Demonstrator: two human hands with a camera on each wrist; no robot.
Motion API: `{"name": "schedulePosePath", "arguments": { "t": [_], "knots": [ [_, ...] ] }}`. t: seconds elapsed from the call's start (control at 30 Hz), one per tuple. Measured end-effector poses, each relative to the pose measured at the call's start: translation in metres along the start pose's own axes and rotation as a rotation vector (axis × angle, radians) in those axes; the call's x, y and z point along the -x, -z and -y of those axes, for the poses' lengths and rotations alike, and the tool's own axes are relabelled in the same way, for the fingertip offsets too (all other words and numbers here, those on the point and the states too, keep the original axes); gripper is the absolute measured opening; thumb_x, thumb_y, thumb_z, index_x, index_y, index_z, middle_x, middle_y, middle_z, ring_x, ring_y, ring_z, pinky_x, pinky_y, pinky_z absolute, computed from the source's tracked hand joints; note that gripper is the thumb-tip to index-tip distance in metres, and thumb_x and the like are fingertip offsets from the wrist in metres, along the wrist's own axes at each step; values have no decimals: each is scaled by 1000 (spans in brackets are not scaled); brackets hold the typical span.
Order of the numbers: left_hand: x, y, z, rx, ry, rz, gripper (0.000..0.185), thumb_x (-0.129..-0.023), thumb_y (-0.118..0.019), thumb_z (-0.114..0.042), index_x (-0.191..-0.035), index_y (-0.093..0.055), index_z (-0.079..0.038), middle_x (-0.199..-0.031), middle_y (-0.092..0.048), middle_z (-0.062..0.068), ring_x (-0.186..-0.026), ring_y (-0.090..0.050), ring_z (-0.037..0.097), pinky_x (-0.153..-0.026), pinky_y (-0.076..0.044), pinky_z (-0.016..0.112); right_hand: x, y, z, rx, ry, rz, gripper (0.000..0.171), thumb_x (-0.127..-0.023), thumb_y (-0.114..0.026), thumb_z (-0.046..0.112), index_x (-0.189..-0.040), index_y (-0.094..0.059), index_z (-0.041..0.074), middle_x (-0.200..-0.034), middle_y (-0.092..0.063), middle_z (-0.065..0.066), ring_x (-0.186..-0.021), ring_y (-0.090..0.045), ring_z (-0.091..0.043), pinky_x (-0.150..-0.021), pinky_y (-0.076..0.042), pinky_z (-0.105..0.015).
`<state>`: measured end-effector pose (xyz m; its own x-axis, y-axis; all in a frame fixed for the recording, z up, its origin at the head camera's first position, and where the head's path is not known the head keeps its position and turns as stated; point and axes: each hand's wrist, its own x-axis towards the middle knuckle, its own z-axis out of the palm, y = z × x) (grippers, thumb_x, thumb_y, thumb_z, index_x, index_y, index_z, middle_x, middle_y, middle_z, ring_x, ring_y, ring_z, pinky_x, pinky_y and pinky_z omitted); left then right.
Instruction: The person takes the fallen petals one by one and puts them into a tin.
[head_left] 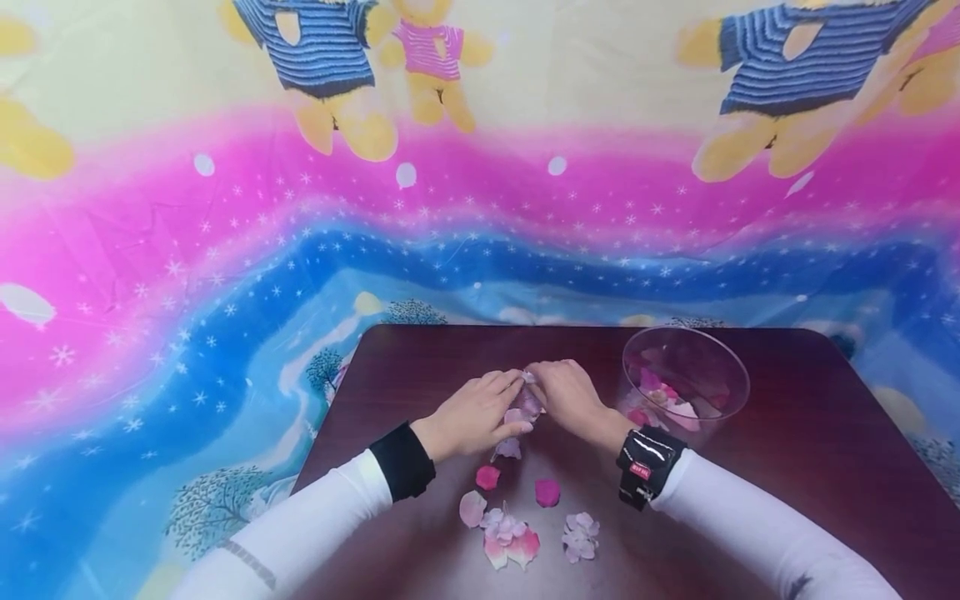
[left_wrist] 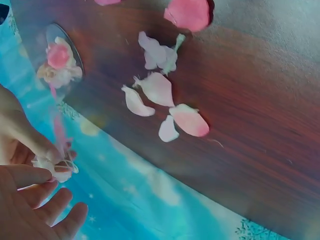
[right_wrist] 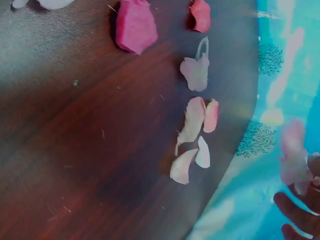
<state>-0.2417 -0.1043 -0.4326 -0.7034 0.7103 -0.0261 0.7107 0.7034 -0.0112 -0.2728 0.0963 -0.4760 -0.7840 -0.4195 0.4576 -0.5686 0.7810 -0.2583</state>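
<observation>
Hands [head_left: 525,404], pale pink flower [head_left: 527,406], petals loose

one clear bowl [head_left: 684,367], two hands, two deep-pink loose petals [head_left: 487,477]

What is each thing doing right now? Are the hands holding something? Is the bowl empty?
Left hand: holds the flower.
Right hand: fingers pinch the same flower.
Flower: pale pink, held between both hands above the table.
Bowl: clear, upright, petals inside.
Loose petals: lying scattered on the table.
</observation>
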Motion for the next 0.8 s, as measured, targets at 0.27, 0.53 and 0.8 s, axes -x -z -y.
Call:
{"name": "schedulePosePath", "arguments": {
  "t": [0.27, 0.53, 0.8],
  "knots": [
    [3, -4, -7, 16, 1, 12, 78, -102, -44, -60, -157, -36, -6, -163, -39, 11, -151, -38, 26, -122, -35, 41, 6, -4, 2, -46, -50, -1, 10, -93, -70, 12, -86, -76, 13, -67, -68, 4, -63, -63, -13, -60, -52, -37],
    [8, -5, -7, 37, 2, 1, 78, -101, -46, -60, -158, -34, -7, -163, -38, 11, -151, -37, 26, -122, -34, 42, 7, -4, 6, -53, -80, 29, 12, -94, -69, 9, -84, -75, 14, -65, -65, 5, -62, -61, -13, -59, -51, -37],
    [19, -13, 6, 54, 8, -45, 79, -99, -49, -61, -163, -20, -25, -168, -28, 8, -156, -27, 31, -123, -31, 51, 6, -2, 5, -50, -80, 15, 17, -94, -68, 10, -78, -72, 16, -59, -56, 7, -58, -54, -11, -57, -47, -35]
  ]
}}
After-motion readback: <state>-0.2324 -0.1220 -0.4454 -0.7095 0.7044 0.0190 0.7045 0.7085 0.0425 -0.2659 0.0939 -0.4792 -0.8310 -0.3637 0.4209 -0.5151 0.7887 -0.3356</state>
